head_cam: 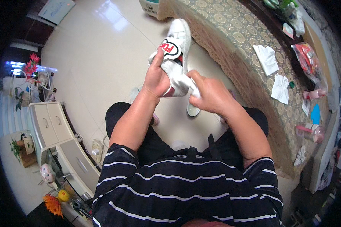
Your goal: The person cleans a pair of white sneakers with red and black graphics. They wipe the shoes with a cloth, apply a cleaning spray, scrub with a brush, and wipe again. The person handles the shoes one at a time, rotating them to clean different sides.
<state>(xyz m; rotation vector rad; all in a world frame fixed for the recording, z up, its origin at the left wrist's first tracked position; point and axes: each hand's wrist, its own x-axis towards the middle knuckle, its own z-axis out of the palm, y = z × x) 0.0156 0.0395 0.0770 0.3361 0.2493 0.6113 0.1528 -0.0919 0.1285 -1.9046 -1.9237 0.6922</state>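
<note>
A white shoe (179, 31) with a patch of red lettering outlined in black is held over the tiled floor, its toe pointing away from me. My left hand (157, 76) grips it from the left side, thumb on top near the patch. On the right, my right hand (211, 92) pinches a white cloth or tissue (191, 85) between thumb and fingers. The cloth's far end lies against the shoe's heel part; whether it touches the inside or the outside, I cannot tell. Below my right hand another pale shoe or slipper (193, 110) shows in part on the floor.
To the right runs a table with a patterned cloth (233, 25), bearing folded white tissues (265, 59), a clear plastic jar (309, 132) and a bag with red contents (308, 61). A cream cabinet (48, 123) stands left, near a power strip (96, 150). A box (150, 8) is at the top.
</note>
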